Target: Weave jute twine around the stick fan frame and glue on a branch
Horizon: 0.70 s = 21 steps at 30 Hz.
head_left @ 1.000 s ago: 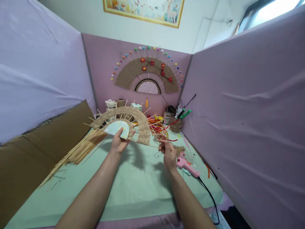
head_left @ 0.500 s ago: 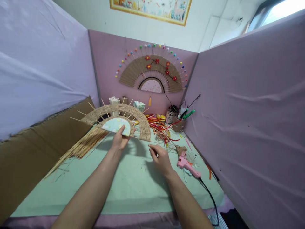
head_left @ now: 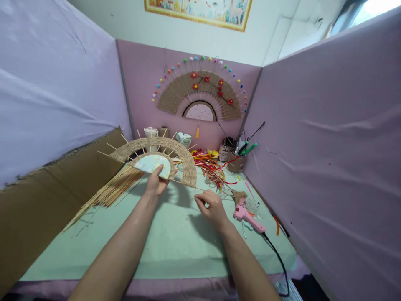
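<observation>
In the head view, a half-round fan [head_left: 186,167] woven of brown twine over thin sticks is held up above the table, slightly tilted. Its small half-disc centre [head_left: 153,163] is pale green with a pattern. My left hand [head_left: 156,182] grips this centre at the lower edge, thumb in front and fingers mostly hidden behind. Just below the fan's lower right end, my right hand [head_left: 211,205] is closed in a pinch. Whatever lies between its fingertips is too thin to make out.
A bundle of thin sticks [head_left: 109,190] lies left beside a cardboard sheet [head_left: 62,184]. Colourful strips [head_left: 209,163] and tangled twine lie behind. A pink glue gun [head_left: 249,217] with a black cord rests right, near a tool holder [head_left: 235,163]. A decorated fan [head_left: 172,94] hangs behind.
The fan has tipped slightly, its right end a little lower. My right hand keeps its pinch and has hardly moved. The camera view has shifted slightly.
</observation>
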Motion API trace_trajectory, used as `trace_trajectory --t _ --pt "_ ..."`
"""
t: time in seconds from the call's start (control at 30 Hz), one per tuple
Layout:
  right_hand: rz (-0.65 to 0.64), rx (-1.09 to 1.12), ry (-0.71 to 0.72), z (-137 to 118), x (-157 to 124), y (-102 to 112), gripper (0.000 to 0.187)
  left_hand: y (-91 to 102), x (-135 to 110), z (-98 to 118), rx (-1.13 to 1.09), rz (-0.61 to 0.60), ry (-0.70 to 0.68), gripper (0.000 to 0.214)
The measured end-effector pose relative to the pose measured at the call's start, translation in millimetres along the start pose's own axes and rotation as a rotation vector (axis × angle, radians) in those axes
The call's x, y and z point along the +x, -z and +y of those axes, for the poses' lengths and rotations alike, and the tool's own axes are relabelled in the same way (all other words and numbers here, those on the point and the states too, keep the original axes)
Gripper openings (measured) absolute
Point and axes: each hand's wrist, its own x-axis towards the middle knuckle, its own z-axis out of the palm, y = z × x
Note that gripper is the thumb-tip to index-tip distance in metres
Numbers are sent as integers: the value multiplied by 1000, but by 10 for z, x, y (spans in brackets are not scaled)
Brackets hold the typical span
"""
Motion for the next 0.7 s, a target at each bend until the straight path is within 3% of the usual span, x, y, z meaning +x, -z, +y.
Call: trace_trajectory --t 0.53,0.7 --pt "136 -53 43 19 -14 57 13 -15 -8 32 23 16 -4 33" --pt "54 -135 101 19 -17 62 15 -4 4 43 -16 3 13 27"
